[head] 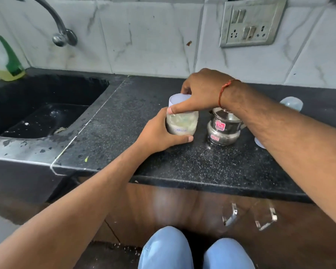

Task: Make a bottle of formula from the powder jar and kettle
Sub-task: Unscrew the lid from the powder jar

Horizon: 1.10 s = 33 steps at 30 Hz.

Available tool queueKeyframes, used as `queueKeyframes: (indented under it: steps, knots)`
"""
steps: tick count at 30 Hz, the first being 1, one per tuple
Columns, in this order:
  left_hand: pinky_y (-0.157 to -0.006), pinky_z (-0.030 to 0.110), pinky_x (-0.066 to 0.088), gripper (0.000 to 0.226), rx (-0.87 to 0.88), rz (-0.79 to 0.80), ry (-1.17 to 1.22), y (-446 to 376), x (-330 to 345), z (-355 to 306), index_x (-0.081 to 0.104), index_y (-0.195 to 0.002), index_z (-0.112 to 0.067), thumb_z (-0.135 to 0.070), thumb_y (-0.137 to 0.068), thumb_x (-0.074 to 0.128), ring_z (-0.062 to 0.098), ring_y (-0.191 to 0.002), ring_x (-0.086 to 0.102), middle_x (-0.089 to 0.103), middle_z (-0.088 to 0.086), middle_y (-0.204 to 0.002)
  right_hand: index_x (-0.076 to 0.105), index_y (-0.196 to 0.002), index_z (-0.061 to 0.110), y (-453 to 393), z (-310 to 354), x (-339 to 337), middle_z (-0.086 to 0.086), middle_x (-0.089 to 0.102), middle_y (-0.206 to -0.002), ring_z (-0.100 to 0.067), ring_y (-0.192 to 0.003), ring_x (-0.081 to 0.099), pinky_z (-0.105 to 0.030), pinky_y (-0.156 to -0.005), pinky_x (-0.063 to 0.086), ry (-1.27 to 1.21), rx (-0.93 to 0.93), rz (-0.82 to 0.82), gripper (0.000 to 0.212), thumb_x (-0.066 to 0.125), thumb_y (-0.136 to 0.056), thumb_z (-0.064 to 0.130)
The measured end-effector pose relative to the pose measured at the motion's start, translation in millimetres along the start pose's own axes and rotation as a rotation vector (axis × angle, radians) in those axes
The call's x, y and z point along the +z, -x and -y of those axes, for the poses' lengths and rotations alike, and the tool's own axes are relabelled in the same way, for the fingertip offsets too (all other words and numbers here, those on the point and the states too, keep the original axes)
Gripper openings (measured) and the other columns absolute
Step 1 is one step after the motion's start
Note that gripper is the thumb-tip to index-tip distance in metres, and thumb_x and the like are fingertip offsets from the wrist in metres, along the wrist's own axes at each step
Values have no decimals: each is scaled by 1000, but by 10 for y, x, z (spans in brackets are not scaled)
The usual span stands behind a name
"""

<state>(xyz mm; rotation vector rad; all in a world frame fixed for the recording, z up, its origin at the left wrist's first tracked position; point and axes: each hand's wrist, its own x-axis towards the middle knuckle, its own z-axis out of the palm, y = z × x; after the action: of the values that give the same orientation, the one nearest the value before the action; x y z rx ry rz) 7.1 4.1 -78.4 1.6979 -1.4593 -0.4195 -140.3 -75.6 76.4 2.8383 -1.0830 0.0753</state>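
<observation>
A short clear baby bottle [182, 124] with whitish liquid at its bottom stands on the black granite counter [163, 164]. My left hand [159, 135] grips its body from the left. My right hand [200, 94] comes over the top and holds the pale lilac collar [177, 100] on the bottle's neck, thumb on the near side. Just to the right stands a small steel kettle-like pot [223, 128] with pink stickers and its lid on, partly behind my right forearm. The powder jar is not clearly in view.
A black sink [37, 105] with a wall tap [60, 33] lies to the left. A green-capped yellow bottle [11, 65] stands in the back left corner. A clear cap [292, 104] and a pale object [259, 143] lie beside my right arm. A socket plate [250, 24] hangs on the wall.
</observation>
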Motion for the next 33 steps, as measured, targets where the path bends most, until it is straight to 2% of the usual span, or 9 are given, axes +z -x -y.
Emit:
queueKeyframes:
  steps: [8, 14, 18, 22, 24, 26, 29, 31, 33]
  knots:
    - [-99, 30, 52, 95, -12, 5, -21, 8, -3, -49, 54, -150, -31, -56, -72, 100, 13, -122, 68, 72, -13, -132, 80, -105, 16, 3, 131, -109, -5, 79, -102, -26, -96, 73, -41, -88, 60, 36, 39, 105, 79, 67, -71, 87]
    - [-97, 29, 53, 84, -18, 17, -29, 12, 6, -14, 58, -141, -31, -55, -72, 100, 10, -117, 69, 73, -14, -126, 80, -109, 20, -18, 162, -112, 0, 80, -106, -22, -100, 72, -41, -92, 60, 0, 34, 165, 67, 75, -73, 77]
    - [-99, 30, 55, 80, -7, 55, -5, -5, 7, 2, 61, -135, -34, -57, -69, 101, 5, -115, 71, 75, -19, -122, 69, -136, 28, 77, 88, -237, 15, 71, -128, -13, -115, 65, -30, -102, 49, -72, -72, 232, 63, 88, -78, 46]
    - [-108, 39, 58, 92, -8, 93, 10, -2, 36, 4, 62, -138, -37, -66, -59, 98, 4, -116, 72, 76, -20, -124, 55, -151, 32, 105, -4, -291, 22, 58, -122, -10, -121, 54, -22, -97, 36, -168, -123, 374, 76, 85, -84, 12]
    - [-107, 39, 59, 95, -20, 93, 14, 14, 39, -3, 60, -136, -38, -68, -55, 99, 3, -115, 71, 75, -21, -123, 50, -154, 33, 116, 0, -295, 21, 56, -132, -8, -129, 50, -24, -105, 36, -180, -131, 401, 80, 87, -83, 22]
    - [-106, 40, 59, 97, -23, 97, 9, 27, 36, -15, 58, -136, -38, -68, -53, 101, 4, -116, 70, 74, -21, -123, 49, -154, 33, 100, 33, -295, 14, 53, -151, -11, -137, 50, -34, -117, 39, -145, -84, 374, 87, 84, -78, 58]
    - [-108, 42, 59, 103, -24, 106, 6, 32, 26, -26, 57, -140, -40, -69, -52, 101, 5, -117, 71, 74, -21, -125, 70, -127, 27, 60, 85, -271, 3, 73, -128, -22, -117, 68, -47, -102, 56, 96, -11, 301, 104, 55, -52, 98]
    - [-107, 43, 59, 101, -25, 109, -4, 30, 26, -31, 58, -137, -41, -72, -50, 100, 5, -116, 71, 75, -21, -123, 73, -117, 27, 58, 92, -252, 3, 76, -116, -21, -106, 72, -45, -95, 61, 100, -24, 304, 87, 62, -59, 91]
    - [-108, 44, 59, 99, -27, 112, -8, 29, 26, -29, 59, -135, -41, -72, -50, 99, 5, -116, 72, 76, -21, -123, 67, -130, 29, 78, 85, -290, 9, 70, -127, -17, -111, 68, -45, -94, 62, 8, -53, 333, 62, 80, -77, 59]
